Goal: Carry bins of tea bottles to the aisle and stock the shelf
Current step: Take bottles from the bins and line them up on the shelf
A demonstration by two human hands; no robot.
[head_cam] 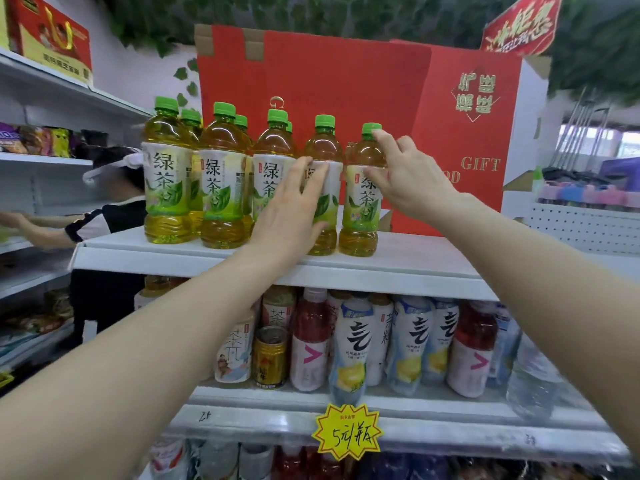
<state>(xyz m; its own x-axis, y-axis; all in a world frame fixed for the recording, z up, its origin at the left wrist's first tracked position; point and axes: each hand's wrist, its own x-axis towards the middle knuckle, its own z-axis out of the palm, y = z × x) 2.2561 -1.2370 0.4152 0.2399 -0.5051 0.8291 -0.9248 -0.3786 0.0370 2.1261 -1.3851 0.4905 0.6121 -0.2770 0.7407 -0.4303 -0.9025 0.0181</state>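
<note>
Several green-tea bottles with green caps stand in a row on the white top shelf. My left hand lies with straight fingers against the label of the fourth front bottle. My right hand reaches to the rightmost bottle. Its fingers are spread, with the thumb on the label and the index fingertip beside the cap. Both bottles stand upright on the shelf. More bottles stand behind the front row at the left. No bin is in view.
A big red gift box stands right behind the bottles. The lower shelf holds mixed drinks and a yellow price tag. A person works at the shelves on the left. A white pegboard rack is at right.
</note>
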